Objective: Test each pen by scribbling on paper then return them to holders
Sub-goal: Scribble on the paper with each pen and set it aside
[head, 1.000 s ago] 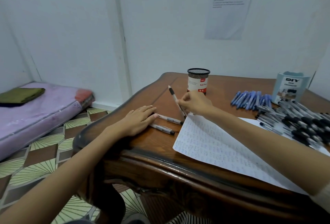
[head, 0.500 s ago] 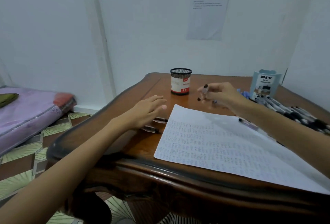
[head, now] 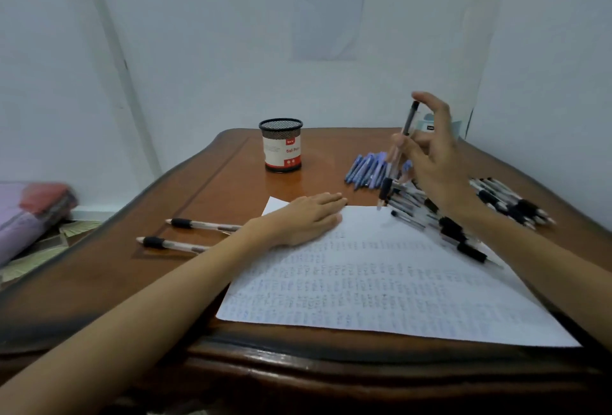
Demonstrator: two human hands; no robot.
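My right hand holds a clear pen with a black grip nearly upright, tip down just above the far edge of the paper. My left hand lies flat on the paper's top left corner. The sheet is covered in rows of small scribbles. Two clear pens with black grips lie on the table left of the paper. A black mesh pen holder with a red and white label stands at the back. A light blue holder is mostly hidden behind my right hand.
A bunch of blue pens lies behind the paper. A big heap of black-grip pens spreads over the table's right side. The wooden table stands against a white wall. A pink mattress lies on the floor at left.
My right hand rose and turned the pen upright, tip down over the paper. My left hand slid from the two loose pens onto the paper's corner. The view swung right.
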